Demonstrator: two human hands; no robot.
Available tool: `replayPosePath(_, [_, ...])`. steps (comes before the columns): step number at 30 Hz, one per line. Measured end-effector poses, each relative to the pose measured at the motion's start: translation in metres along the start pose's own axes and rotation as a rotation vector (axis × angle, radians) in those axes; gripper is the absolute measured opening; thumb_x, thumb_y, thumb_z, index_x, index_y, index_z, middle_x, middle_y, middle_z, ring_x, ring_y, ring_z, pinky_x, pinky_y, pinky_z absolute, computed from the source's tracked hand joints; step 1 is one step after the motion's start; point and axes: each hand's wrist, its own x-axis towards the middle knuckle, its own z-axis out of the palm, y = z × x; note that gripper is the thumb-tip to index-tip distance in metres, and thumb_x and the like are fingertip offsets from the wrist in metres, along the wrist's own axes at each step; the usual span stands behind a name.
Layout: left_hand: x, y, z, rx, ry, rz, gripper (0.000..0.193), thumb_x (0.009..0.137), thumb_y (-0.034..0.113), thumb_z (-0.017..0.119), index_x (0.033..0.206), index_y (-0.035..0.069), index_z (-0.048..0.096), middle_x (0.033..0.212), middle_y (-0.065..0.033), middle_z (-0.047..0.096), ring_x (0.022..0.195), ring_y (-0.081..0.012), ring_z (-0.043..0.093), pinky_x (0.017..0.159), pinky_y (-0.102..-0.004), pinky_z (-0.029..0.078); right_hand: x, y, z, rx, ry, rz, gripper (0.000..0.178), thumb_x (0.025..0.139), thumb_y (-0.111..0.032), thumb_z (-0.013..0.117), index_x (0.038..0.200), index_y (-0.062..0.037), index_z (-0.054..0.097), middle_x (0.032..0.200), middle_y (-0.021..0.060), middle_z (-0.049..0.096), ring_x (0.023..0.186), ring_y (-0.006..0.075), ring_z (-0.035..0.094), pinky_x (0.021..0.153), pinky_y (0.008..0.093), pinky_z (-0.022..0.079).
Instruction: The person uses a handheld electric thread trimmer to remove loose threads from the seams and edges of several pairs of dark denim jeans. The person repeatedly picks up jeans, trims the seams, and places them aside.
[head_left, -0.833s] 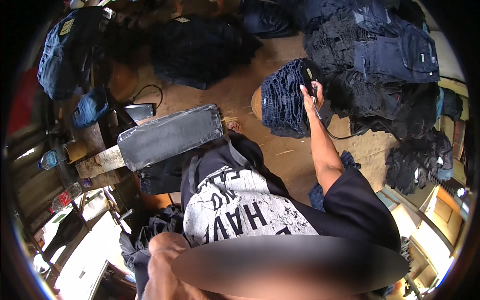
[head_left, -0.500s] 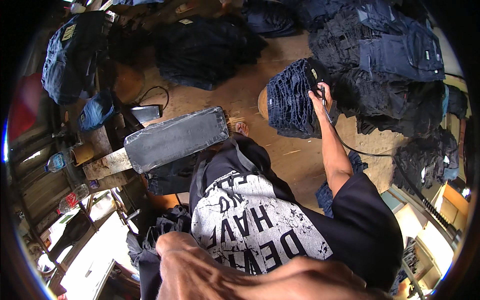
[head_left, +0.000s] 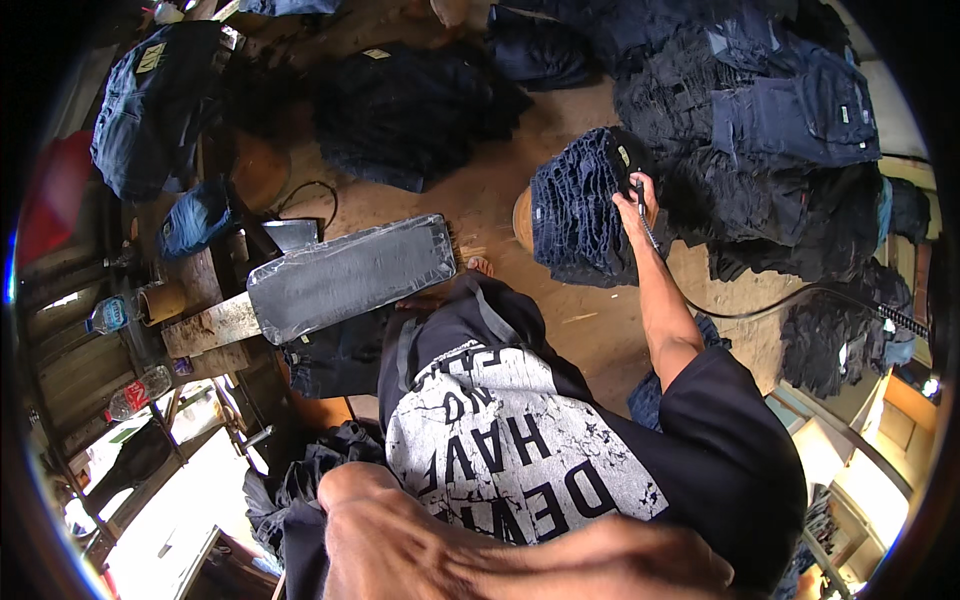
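My right hand (head_left: pixel 638 205) is closed around the end of a thin black hose (head_left: pixel 745 316) at the right of the middle. Its tip points upward past my fingers, and a ribbed sleeve covers the hose below my grip. From there the hose curves off to the right edge, where a spring-like coil surrounds it. The hand is over the right side of a stack of folded dark blue denim garments (head_left: pixel 580 205), which lies on a round brown seat or stool (head_left: pixel 522 220), mostly covered. My left hand is out of the picture.
A long dark padded board (head_left: pixel 350 278) on a wooden support extends left of my leg. Big piles of dark denim (head_left: pixel 790 120) fill the far right, with another heap (head_left: pixel 410 110) at the far middle. Plastic bottles (head_left: pixel 138 395) stand at the left. My bare foot (head_left: pixel 480 265) is on the floor.
The hose has swung upward on the right and now bows in a higher curve. My right hand stays over the denim stack, still holding the hose end. The view has shifted slightly.
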Motion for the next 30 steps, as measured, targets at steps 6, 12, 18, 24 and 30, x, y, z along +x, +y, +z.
replayPosePath(6, [0.016, 0.076, -0.033, 0.078, 0.029, 0.214, 0.07, 0.11, 0.06, 0.06, 0.134, -0.005, 0.067, 0.13, -0.0337, 0.066, 0.124, -0.0451, 0.066, 0.103, -0.059, 0.055, -0.006, -0.007, 0.004, 0.219, 0.019, -0.01, 0.058, 0.083, 0.001, 0.085, 0.137, -0.0043, 0.064, 0.14, 0.0157, 0.07, 0.13, 0.0303, 0.068, 0.112, 0.0437, 0.057])
replayPosePath(12, [0.034, 0.231, -0.102, 0.534, -0.154, 0.781, 0.069, 0.11, 0.06, 0.061, 0.131, -0.006, 0.068, 0.127, -0.0348, 0.067, 0.122, -0.0462, 0.068, 0.1, -0.0598, 0.056, -0.003, -0.009, 0.004, -0.043, 0.039, -0.037, 0.057, 0.075, -0.003, 0.087, 0.128, -0.0148, 0.069, 0.11, 0.0083, 0.077, 0.095, 0.0229, 0.072, 0.089, 0.0412, 0.06])
replayPosePath(18, [0.052, 0.264, -0.079, 0.844, -0.601, 0.943, 0.069, 0.11, 0.059, 0.062, 0.129, -0.007, 0.069, 0.123, -0.0359, 0.068, 0.119, -0.0473, 0.069, 0.098, -0.0607, 0.058, 0.004, -0.016, 0.0, -0.136, -0.022, -0.03, 0.058, 0.08, 0.0, 0.086, 0.133, -0.0114, 0.066, 0.122, 0.0115, 0.076, 0.106, 0.0276, 0.076, 0.094, 0.0419, 0.061])
replayPosePath(24, [0.059, 0.26, -0.063, 0.863, -0.655, 0.948, 0.069, 0.11, 0.058, 0.063, 0.126, -0.009, 0.069, 0.12, -0.0369, 0.069, 0.116, -0.0484, 0.07, 0.096, -0.0615, 0.059, -0.002, -0.021, 0.0, -0.119, 0.011, -0.047, 0.051, 0.081, -0.007, 0.083, 0.129, -0.0129, 0.067, 0.113, 0.0138, 0.078, 0.098, 0.0307, 0.075, 0.091, 0.0443, 0.06])
replayPosePath(30, [0.061, 0.262, -0.058, 0.866, -0.665, 0.954, 0.069, 0.11, 0.057, 0.064, 0.123, -0.01, 0.07, 0.117, -0.038, 0.07, 0.114, -0.0494, 0.072, 0.094, -0.0623, 0.06, 0.003, -0.012, 0.003, -0.231, 0.006, 0.012, 0.047, 0.08, -0.007, 0.082, 0.125, -0.0123, 0.067, 0.104, 0.0122, 0.074, 0.091, 0.0314, 0.072, 0.089, 0.0456, 0.059])
